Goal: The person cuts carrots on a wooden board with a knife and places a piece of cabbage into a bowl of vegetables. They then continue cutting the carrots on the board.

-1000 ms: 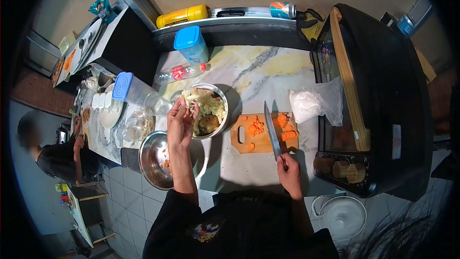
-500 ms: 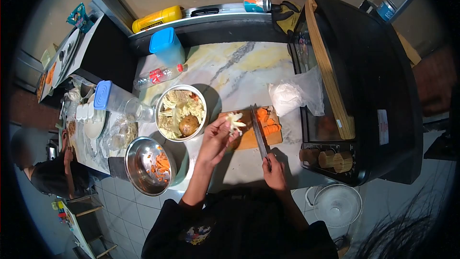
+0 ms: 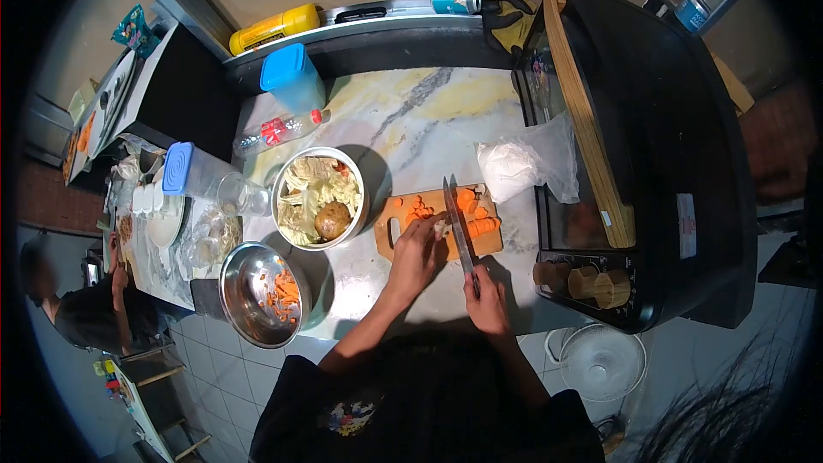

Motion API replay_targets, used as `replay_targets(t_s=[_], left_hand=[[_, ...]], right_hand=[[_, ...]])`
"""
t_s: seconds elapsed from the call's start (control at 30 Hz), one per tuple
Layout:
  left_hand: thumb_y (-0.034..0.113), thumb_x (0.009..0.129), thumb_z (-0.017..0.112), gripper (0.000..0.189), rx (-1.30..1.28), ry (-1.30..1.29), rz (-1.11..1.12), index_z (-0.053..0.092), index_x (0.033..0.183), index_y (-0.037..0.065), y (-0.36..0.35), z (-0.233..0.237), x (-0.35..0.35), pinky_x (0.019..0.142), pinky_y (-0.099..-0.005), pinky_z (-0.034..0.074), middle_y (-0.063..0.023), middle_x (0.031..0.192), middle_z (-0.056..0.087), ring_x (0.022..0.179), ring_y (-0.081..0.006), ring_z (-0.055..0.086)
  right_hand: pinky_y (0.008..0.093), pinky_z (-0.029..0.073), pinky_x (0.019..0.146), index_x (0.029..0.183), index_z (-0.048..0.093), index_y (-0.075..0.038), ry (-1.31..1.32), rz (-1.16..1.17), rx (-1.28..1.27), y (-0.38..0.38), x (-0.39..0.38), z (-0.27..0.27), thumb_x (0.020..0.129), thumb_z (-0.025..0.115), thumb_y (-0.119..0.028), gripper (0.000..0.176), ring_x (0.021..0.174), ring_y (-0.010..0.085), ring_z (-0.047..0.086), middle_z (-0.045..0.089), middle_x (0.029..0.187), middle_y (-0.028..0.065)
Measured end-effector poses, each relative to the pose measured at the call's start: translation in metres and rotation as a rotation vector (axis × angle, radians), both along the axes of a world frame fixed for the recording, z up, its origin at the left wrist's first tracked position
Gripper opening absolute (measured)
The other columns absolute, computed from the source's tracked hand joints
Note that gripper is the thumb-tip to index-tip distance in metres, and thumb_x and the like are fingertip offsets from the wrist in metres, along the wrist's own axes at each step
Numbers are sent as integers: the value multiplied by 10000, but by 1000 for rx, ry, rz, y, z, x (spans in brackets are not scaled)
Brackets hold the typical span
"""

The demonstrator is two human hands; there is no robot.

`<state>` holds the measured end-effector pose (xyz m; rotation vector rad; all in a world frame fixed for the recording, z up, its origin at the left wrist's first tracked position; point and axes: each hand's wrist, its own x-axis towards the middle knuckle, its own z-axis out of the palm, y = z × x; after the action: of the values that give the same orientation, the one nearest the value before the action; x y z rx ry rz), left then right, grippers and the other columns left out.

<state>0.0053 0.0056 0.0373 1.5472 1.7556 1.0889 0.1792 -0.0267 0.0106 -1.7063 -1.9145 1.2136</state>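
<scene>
A wooden cutting board (image 3: 396,250) lies on the marble counter with orange carrot pieces (image 3: 482,226) on its right side and small carrot bits (image 3: 418,208) near its far left. My left hand (image 3: 417,253) is closed over the board on a pale piece of vegetable (image 3: 441,228), mostly covered by the fingers; it looks like cabbage. In my right hand (image 3: 488,300) is the handle of a long knife (image 3: 459,227). Its blade points away from me across the board, close beside my left fingertips.
Left of the board stand a white bowl (image 3: 362,210) of cabbage leaves and a potato, and a steel bowl (image 3: 230,313) with carrot pieces. A bag of white powder (image 3: 507,170) sits by the black oven (image 3: 669,154). A bottle (image 3: 287,130) lies farther back. Another person (image 3: 99,309) works at far left.
My left hand has lowered the pale vegetable piece from above the board down onto it, next to the blade. The knife has shifted slightly, still in my right hand.
</scene>
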Motion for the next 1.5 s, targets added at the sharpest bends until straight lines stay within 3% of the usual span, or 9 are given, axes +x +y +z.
replay_targets(t_s=[0.17, 0.33, 0.67, 1.03, 1.17, 1.27, 1.5], left_hand=[[2, 837, 614, 308, 22, 50, 60, 607, 1145, -1, -4, -9, 8, 686, -442, 508, -231, 924, 630, 789, -406, 627], [38, 824, 646, 281, 15, 208, 10, 642, 1103, -1, -11, -8, 9, 719, -421, 526, -207, 949, 645, 827, -372, 640], [89, 842, 660, 289, 93, 283, -27, 658, 1112, -12, -18, -19, 18, 805, -420, 527, -224, 1150, 588, 962, -352, 629], [37, 767, 650, 361, 82, 230, -52, 625, 1123, -19, -20, -19, 16, 792, -430, 513, -230, 1079, 611, 949, -381, 598], [68, 761, 672, 462, -28, 171, -12, 536, 1189, -38, -21, -15, 18, 798, -444, 504, -227, 1034, 607, 939, -403, 586], [99, 763, 690, 552, 30, 208, -13, 483, 1252, -51, -21, -16, 20, 803, -445, 500, -228, 1034, 594, 944, -401, 579], [93, 776, 681, 506, 52, 296, -16, 532, 1235, -60, -22, -21, 22, 824, -423, 505, -212, 1127, 582, 990, -370, 571]], right_hand=[[554, 410, 797, 1073, 486, -70, 58, 1, 20, -1, 2, -6, 956, 500, -229, 197, 845, 513, 534, 608, 939, 246], [518, 403, 851, 1097, 480, -63, -61, 32, -37, 0, -1, 2, 953, 508, -217, 212, 888, 487, 552, 630, 976, 221], [546, 423, 766, 1144, 501, -87, -4, 35, 81, 1, -4, -5, 946, 525, -230, 245, 777, 499, 532, 633, 974, 230], [502, 423, 731, 1116, 511, -57, -26, 34, 113, 10, -3, 6, 933, 541, -186, 226, 781, 446, 562, 624, 842, 228], [508, 422, 735, 1103, 511, -59, -4, 38, 104, 10, -2, 13, 932, 540, -188, 216, 777, 453, 560, 627, 870, 220], [505, 426, 745, 1103, 511, -56, -46, 4, 37, 8, -4, 13, 935, 537, -192, 218, 790, 450, 565, 630, 919, 211], [514, 429, 760, 1171, 505, -81, 29, 72, 112, 10, -7, -5, 936, 537, -203, 267, 795, 471, 553, 627, 945, 220]])
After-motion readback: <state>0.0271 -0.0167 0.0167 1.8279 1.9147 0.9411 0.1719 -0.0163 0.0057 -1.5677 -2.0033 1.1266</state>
